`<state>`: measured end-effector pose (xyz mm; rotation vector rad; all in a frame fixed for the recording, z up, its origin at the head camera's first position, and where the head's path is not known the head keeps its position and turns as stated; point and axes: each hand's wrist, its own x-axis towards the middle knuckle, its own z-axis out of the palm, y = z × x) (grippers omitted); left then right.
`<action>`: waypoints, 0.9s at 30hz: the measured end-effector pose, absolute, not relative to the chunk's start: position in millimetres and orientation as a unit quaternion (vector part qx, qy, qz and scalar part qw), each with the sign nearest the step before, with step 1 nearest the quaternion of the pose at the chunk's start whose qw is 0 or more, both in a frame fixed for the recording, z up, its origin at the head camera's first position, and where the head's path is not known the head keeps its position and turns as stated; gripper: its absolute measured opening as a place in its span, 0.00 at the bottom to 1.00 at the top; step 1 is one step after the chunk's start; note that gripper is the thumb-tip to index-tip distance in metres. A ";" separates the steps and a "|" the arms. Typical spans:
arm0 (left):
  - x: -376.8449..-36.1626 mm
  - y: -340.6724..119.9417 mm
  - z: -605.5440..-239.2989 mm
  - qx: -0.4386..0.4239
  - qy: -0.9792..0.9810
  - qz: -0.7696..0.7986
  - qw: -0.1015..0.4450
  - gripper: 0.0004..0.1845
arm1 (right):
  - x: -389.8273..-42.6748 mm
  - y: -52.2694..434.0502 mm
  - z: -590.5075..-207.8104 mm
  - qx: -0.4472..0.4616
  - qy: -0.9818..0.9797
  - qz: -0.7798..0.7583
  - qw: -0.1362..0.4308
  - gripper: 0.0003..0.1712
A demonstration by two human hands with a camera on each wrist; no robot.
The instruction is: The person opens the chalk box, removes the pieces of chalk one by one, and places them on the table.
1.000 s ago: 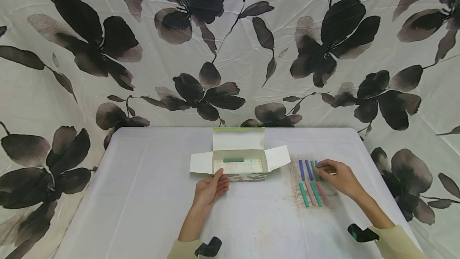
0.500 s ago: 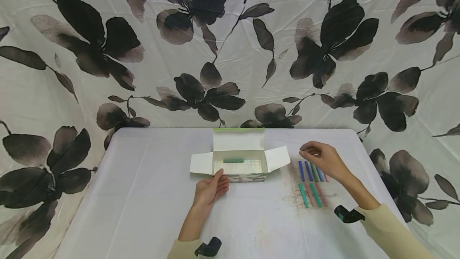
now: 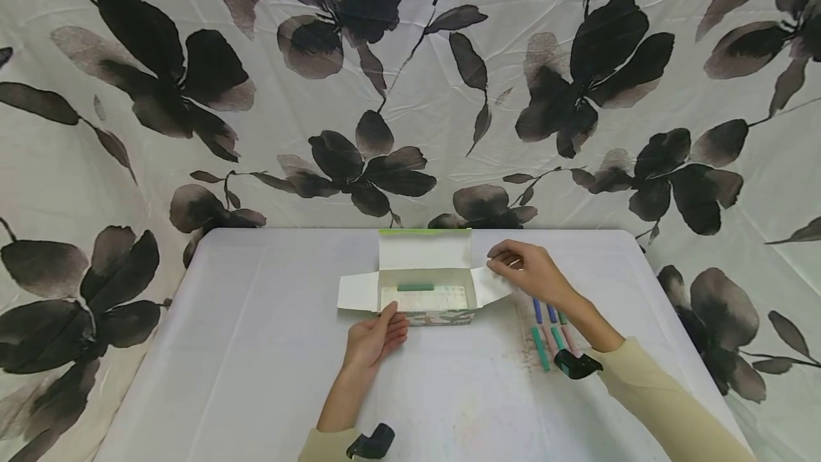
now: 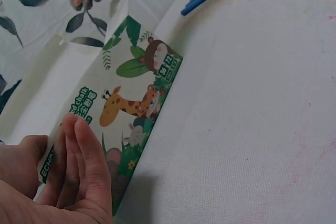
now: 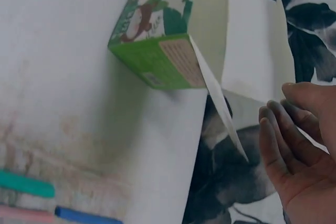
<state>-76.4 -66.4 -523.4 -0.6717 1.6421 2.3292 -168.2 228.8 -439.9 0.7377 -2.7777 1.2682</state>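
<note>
An opened chalk box with animal pictures stands on the table. Its flaps are spread. A green chalk stick lies inside on top of a paler layer. My left hand grips the front wall near its left corner, thumb at the rim and fingers on the printed face. Over the right flap hovers my right hand. In the right wrist view its fingers are loosely bent with nothing visible between them. To the box's right, blue chalk and teal chalk lie in two rows, partly hidden by the right arm.
A white cloth with chalk smudges covers the table. Behind it hangs a floral curtain. The back lid stands up, and the side flaps stick outward.
My right hand has left the chalk rows and moved left to the box's right flap. Blue and pink sticks came into view where it had been. My left hand stays on the box.
</note>
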 end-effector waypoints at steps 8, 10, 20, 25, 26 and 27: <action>-74.2 -68.6 -523.7 -0.224 0.554 0.794 0.110 0.26 | -173.3 197.0 -455.6 0.270 -0.869 0.415 -0.022 0.11; -74.2 -68.9 -524.2 -0.224 0.553 0.795 0.110 0.26 | -174.0 189.6 -459.1 0.277 -0.865 0.417 -0.031 0.10; -75.9 -69.2 -527.1 -0.227 0.551 0.795 0.111 0.26 | -177.6 159.8 -478.7 0.329 -0.862 0.382 -0.043 0.09; -77.3 -67.9 -527.8 -0.228 0.549 0.796 0.111 0.27 | -176.8 147.9 -484.7 0.340 -0.867 0.362 -0.045 0.09; -77.6 -67.7 -527.8 -0.228 0.548 0.797 0.111 0.27 | -176.6 145.3 -485.3 0.341 -0.870 0.355 -0.043 0.10; -77.8 -67.6 -527.7 -0.228 0.547 0.798 0.110 0.27 | -176.4 142.8 -486.1 0.343 -0.872 0.347 -0.043 0.10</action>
